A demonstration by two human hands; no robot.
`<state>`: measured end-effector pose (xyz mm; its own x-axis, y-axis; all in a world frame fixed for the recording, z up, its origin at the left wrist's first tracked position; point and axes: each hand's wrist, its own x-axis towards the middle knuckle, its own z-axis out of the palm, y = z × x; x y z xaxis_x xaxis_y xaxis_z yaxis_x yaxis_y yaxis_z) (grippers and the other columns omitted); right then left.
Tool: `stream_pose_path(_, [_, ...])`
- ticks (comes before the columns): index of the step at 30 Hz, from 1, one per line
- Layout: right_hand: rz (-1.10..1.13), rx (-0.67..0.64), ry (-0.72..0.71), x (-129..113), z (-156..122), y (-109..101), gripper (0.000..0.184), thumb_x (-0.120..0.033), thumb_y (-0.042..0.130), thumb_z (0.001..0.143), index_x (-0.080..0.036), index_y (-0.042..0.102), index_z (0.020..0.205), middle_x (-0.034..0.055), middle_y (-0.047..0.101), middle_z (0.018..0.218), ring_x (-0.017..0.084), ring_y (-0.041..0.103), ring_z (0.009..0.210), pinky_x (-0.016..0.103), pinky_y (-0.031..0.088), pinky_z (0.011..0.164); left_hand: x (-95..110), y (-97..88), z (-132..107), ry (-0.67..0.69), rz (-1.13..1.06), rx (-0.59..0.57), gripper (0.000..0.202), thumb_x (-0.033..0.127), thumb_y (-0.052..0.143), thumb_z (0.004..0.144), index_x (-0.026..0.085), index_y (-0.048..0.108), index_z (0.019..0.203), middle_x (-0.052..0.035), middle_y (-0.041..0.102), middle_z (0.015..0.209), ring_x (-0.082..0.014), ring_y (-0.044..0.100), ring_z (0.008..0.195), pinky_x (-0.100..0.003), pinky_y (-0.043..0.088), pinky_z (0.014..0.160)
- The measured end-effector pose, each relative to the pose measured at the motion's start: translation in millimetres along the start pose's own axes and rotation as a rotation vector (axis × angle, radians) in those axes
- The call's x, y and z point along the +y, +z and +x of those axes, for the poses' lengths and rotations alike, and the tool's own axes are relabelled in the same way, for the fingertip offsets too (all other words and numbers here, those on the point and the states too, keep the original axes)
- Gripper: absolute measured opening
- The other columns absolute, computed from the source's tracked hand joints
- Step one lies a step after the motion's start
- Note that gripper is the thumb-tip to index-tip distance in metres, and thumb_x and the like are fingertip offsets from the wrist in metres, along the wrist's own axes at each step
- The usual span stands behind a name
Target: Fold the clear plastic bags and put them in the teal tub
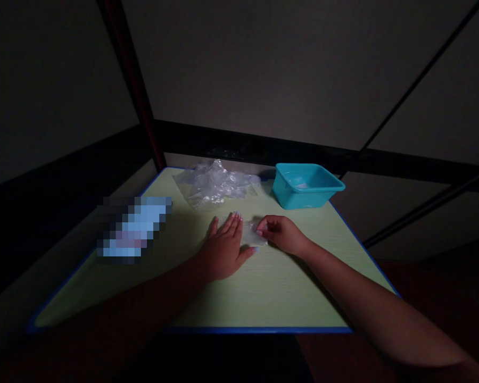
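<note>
A small clear plastic bag [249, 234] lies flat on the table between my hands. My left hand [225, 249] rests palm down over its left part, fingers stretched out and thumb apart. At the bag's right end, my right hand [281, 232] has its thumb and fingertips pinched together on the plastic. The part of the bag beneath my left palm is hidden, and I cannot make out whether anything is inside it.
Crumpled clear plastic bags [213, 183] are heaped at the table's back. A turquoise plastic basin [307, 194] stands at the back right. Toward the left edge lies a pixelated, bright rectangular object [138, 229]. The pale green table [263, 303] has a blue rim; dark panels rise behind it.
</note>
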<state>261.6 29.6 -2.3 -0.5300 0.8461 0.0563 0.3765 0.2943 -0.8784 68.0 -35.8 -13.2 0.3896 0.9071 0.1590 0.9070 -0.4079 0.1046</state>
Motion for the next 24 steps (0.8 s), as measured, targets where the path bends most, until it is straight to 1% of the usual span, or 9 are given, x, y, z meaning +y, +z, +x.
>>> stream_pose_path(4, [0.122, -0.008, 0.056, -2.6, -3.1, 2.6, 0.025, -0.038, 0.069, 0.068, -0.017, 0.057, 0.071, -0.0035, 0.053, 0.058, 0.01, 0.044, 0.051, 0.022, 0.034, 0.048, 1.4, 0.0, -1.2, -0.028, 0.033, -0.017, 0.072, 0.056, 0.025, 0.097, 0.003, 0.036, 0.144, -0.0199, 0.027, 0.153, -0.0286, 0.023, 0.145, -0.057, 0.017, 0.115])
stream_pose_path(8, [0.246, -0.022, 0.079, -6.7, -7.8, 5.5, 0.03, -0.038, 0.077, 0.065, -0.017, 0.058, 0.074, -0.0043, 0.054, 0.058, 0.009, 0.045, 0.05, 0.022, 0.035, 0.049, 1.5, -1.3, -2.4, -0.001, 0.036, -0.036, 0.074, 0.057, 0.023, 0.097, 0.002, 0.032, 0.146, -0.0184, 0.024, 0.155, -0.0276, 0.022, 0.145, -0.058, 0.017, 0.115])
stream_pose_path(11, [0.265, -0.033, 0.041, -7.2, -8.1, 0.8, 0.03, -0.042, 0.071, 0.073, -0.018, 0.058, 0.085, -0.0041, 0.056, 0.06, 0.01, 0.048, 0.052, 0.022, 0.037, 0.05, 1.1, -3.0, -2.7, 0.012, 0.032, -0.046, 0.076, 0.059, 0.025, 0.096, 0.003, 0.032, 0.146, -0.0183, 0.024, 0.155, -0.0285, 0.022, 0.145, -0.06, 0.017, 0.115])
stream_pose_path(14, [0.138, -0.038, -0.078, -5.3, -4.4, -11.8, 0.024, -0.038, 0.061, 0.084, -0.018, 0.06, 0.096, -0.0004, 0.062, 0.072, 0.013, 0.056, 0.063, 0.024, 0.044, 0.058, 0.5, -4.3, -2.7, 0.016, 0.028, -0.054, 0.076, 0.059, 0.027, 0.095, 0.003, 0.031, 0.147, -0.0189, 0.024, 0.155, -0.0296, 0.022, 0.145, -0.06, 0.017, 0.114])
stream_pose_path(16, [0.014, -0.052, -0.2, -3.7, -1.5, -20.7, 0.02, -0.03, 0.057, 0.086, -0.017, 0.063, 0.101, 0.0044, 0.067, 0.089, 0.016, 0.062, 0.08, 0.029, 0.048, 0.073, -0.1, -4.3, -2.7, 0.022, 0.022, -0.055, 0.075, 0.059, 0.028, 0.095, 0.005, 0.029, 0.148, -0.0191, 0.024, 0.155, -0.0298, 0.021, 0.145, -0.061, 0.018, 0.114])
stream_pose_path(17, [-0.042, -0.068, -0.256, -3.1, -0.3, -24.1, 0.021, -0.025, 0.055, 0.086, -0.017, 0.064, 0.104, 0.0066, 0.068, 0.097, 0.017, 0.063, 0.09, 0.031, 0.048, 0.081, -0.5, -3.9, -2.8, 0.026, 0.02, -0.052, 0.074, 0.058, 0.029, 0.096, 0.007, 0.029, 0.148, -0.0191, 0.023, 0.155, -0.0298, 0.021, 0.145, -0.061, 0.018, 0.113])
stream_pose_path(19, [-0.137, -0.106, -0.341, -2.2, 0.8, -27.6, 0.028, -0.016, 0.05, 0.086, -0.017, 0.064, 0.111, 0.0094, 0.068, 0.11, 0.019, 0.063, 0.102, 0.035, 0.047, 0.09, -1.3, -2.9, -3.0, 0.034, 0.015, -0.044, 0.071, 0.058, 0.03, 0.096, 0.01, 0.03, 0.148, -0.0195, 0.023, 0.155, -0.03, 0.02, 0.146, -0.062, 0.019, 0.112])
stream_pose_path(21, [-0.237, -0.137, -0.423, -1.6, 0.6, -27.0, 0.039, -0.009, 0.048, 0.084, -0.018, 0.064, 0.118, 0.0104, 0.067, 0.117, 0.02, 0.061, 0.108, 0.036, 0.046, 0.094, -1.9, -1.8, -3.3, 0.036, 0.013, -0.033, 0.069, 0.058, 0.031, 0.096, 0.012, 0.033, 0.147, -0.0192, 0.022, 0.156, -0.0298, 0.018, 0.146, -0.062, 0.019, 0.112])
stream_pose_path(24, [-0.4, -0.12, -0.525, -0.4, -0.7, -23.1, 0.049, -0.003, 0.047, 0.081, -0.021, 0.063, 0.124, 0.0119, 0.064, 0.125, 0.021, 0.057, 0.117, 0.038, 0.044, 0.098, -2.2, -0.9, -3.7, 0.031, 0.009, -0.019, 0.067, 0.058, 0.031, 0.096, 0.014, 0.036, 0.146, -0.0172, 0.02, 0.156, -0.0282, 0.017, 0.147, -0.061, 0.018, 0.113])
